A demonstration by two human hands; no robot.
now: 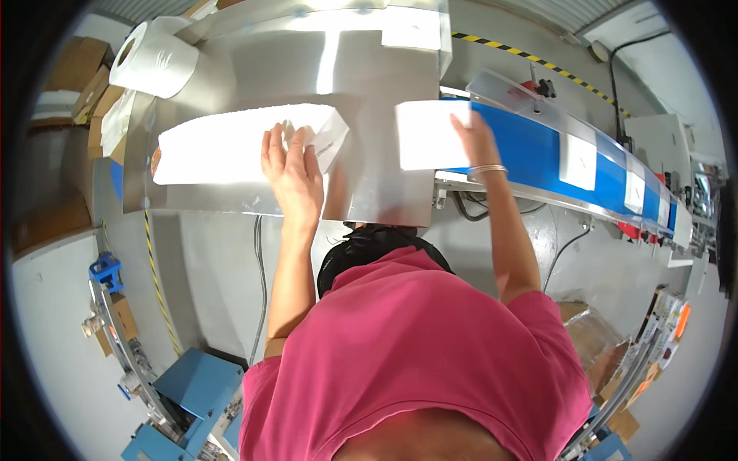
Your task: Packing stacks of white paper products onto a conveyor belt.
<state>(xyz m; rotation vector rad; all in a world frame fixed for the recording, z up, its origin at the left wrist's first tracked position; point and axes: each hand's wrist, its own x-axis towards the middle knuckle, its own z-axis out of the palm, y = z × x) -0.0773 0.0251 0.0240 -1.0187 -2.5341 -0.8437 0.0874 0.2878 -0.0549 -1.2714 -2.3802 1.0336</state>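
My right hand [480, 144] grips the right edge of a flat white square packet [425, 136], thumb on top. That packet hangs over the seam between the metal table [369, 84] and the blue conveyor belt [529, 142]. On the table's left half lies a long row of white packets [211, 146] pressed together, its surface washed out by glare. Against the right end of this row rests my left hand [294, 165], its fingers stretched and apart. The endmost packet [332, 138] leans outward beside those fingers.
More white packets, one nearest me [577, 161], lie spaced along the belt to the right. Clear guards [507, 91] line the belt's far side. A large white roll [154, 65] stands at the table's far left corner. Another white sheet [411, 32] lies at the far right corner.
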